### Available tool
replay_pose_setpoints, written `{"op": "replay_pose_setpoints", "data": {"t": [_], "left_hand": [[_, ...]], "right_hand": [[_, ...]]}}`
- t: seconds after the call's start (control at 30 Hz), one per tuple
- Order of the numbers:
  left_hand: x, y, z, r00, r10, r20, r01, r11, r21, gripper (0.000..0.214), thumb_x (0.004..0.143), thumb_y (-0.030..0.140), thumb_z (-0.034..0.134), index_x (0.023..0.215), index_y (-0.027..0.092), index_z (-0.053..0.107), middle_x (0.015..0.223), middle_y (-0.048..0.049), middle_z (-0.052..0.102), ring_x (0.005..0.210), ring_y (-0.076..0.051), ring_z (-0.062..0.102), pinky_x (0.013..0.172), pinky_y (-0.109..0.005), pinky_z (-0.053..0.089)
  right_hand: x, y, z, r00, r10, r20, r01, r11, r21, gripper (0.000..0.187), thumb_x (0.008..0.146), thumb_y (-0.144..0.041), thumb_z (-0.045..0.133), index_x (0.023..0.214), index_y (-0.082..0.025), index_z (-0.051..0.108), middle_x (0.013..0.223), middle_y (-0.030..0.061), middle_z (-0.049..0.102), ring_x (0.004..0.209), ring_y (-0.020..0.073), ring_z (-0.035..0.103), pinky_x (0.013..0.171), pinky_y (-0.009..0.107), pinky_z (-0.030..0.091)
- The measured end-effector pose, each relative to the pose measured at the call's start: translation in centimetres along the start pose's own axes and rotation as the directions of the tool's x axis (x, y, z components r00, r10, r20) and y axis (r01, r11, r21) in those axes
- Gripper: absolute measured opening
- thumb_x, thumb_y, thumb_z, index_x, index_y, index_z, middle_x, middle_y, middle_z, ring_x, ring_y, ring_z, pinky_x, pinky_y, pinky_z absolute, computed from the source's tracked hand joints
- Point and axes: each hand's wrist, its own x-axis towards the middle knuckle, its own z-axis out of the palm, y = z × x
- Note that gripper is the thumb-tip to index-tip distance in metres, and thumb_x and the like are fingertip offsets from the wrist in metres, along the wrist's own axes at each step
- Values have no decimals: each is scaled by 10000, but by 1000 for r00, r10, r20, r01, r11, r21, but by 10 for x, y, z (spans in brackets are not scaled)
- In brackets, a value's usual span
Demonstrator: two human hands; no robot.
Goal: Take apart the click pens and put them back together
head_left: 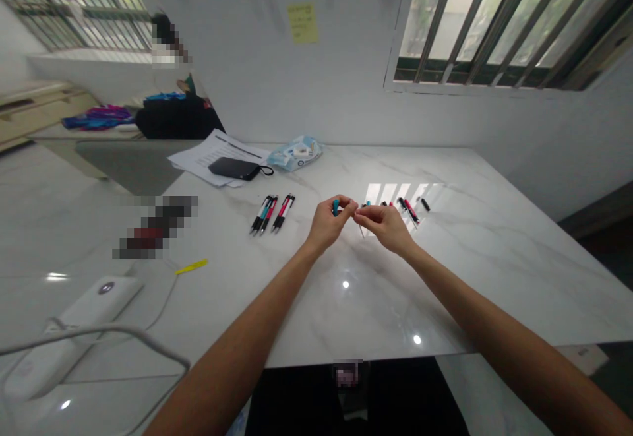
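Observation:
Above the middle of the table, my left hand is closed around a teal pen barrel, whose end sticks up between thumb and fingers. My right hand pinches right beside the left fingertips; what it holds is too small to make out. A thin pale stick, like a pen refill, shows below the right fingers; whether it is held or lying there I cannot tell. Behind and right of that hand lie loose pen parts, including a red barrel and a black piece. The hand hides some.
Several click pens lie left of my hands. Farther back are papers, a black pouch and a blue wipes packet. A white power bank with a cable lies at left. A person is in the background.

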Motion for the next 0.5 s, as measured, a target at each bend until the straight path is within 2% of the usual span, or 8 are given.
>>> {"op": "replay_pose_setpoints", "data": {"t": [0.07,0.13,0.2,0.23,0.3,0.37,0.43,0.5], "left_hand": [[2,-2,-2,999,-31,-34,29,999,-38,371,808,525,841,854,172,735,737,8,644,589,-90,456,556,-246,353],[5,-4,-5,996,-62,-72,55,995,-86,363,790,503,855,885,167,756,751,9,645,571,-78,429,538,-243,326],[8,-4,-7,994,-76,-83,67,992,-108,371,775,486,863,921,155,782,787,-5,675,560,-68,410,525,-242,298],[9,-4,-8,994,-77,-80,68,992,-108,373,776,476,860,942,149,792,794,-13,688,558,-66,408,520,-241,285],[9,-3,-8,995,-83,-58,76,991,-107,390,770,461,870,994,149,799,807,-21,714,556,-64,403,516,-236,271],[8,-1,-6,995,-83,-46,79,993,-88,407,759,441,889,1041,168,784,837,-29,752,565,-73,429,516,-230,283],[7,2,-4,995,-87,-44,84,993,-79,391,745,429,906,1006,176,760,840,-34,769,564,-74,432,513,-225,285],[5,3,-2,995,-89,-38,87,994,-68,382,741,428,915,981,174,762,831,-41,774,563,-74,433,511,-225,284]], "right_hand": [[-2,1,-9,999,3,35,-2,999,-52,312,900,-513,776,951,-219,867,818,38,817,704,188,699,646,310,513],[-2,5,-31,1000,-19,24,22,989,-147,259,899,-452,776,982,-222,862,842,42,826,733,194,726,700,320,551],[-2,13,-68,995,-67,-78,43,962,-269,221,891,-396,778,1001,-217,848,837,43,824,739,196,736,740,329,571],[-2,20,-90,980,-85,-179,22,944,-330,201,887,-375,780,986,-210,835,827,45,819,731,197,733,737,328,570],[-1,36,-134,912,-96,-400,-95,896,-433,148,875,-337,795,906,-193,815,828,63,817,738,205,736,748,331,568],[-2,55,-170,853,-53,-519,-252,830,-498,117,883,-286,787,918,-180,823,868,81,831,781,221,759,811,350,575],[-4,73,-191,852,38,-523,-366,756,-542,97,882,-240,784,926,-174,840,884,92,837,816,236,770,855,365,573],[-6,87,-198,866,118,-485,-420,698,-580,104,877,-219,791,945,-180,859,899,90,840,838,242,770,864,368,570]]}}
